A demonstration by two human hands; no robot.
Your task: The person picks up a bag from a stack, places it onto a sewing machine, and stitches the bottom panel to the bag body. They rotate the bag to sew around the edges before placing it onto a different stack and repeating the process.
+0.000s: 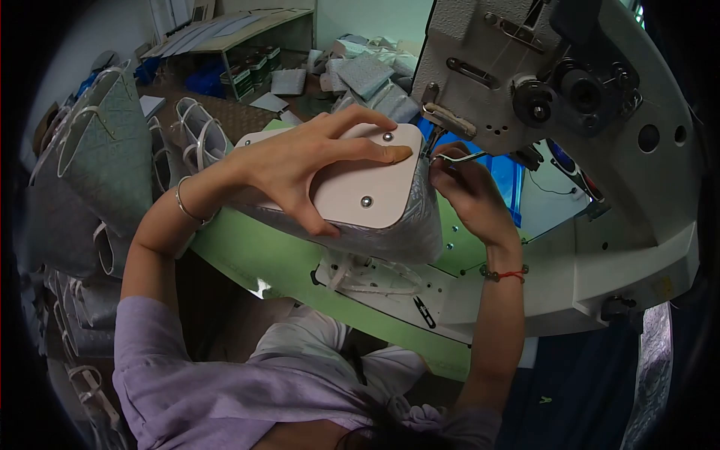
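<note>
A silver patterned bag [386,244] lies on the sewing machine bed with its pale flat base facing up. Round metal studs [367,201] sit on that base. My left hand [315,154] rests across the base, fingers spread, with a tan cover on one fingertip. At the bag's far right corner, just by the needle area [430,139], my right hand [469,187] has its fingers curled together. A thin curved metal piece [461,157] runs beside those fingers. What they pinch, if anything, is hidden.
The sewing machine head [517,82] looms at upper right. Small black thread snips [424,312] lie on the bed near the green table edge [360,319]. Several finished-looking bags [101,150] are piled at left. Silver bundles [367,75] and a shelf table [232,37] stand behind.
</note>
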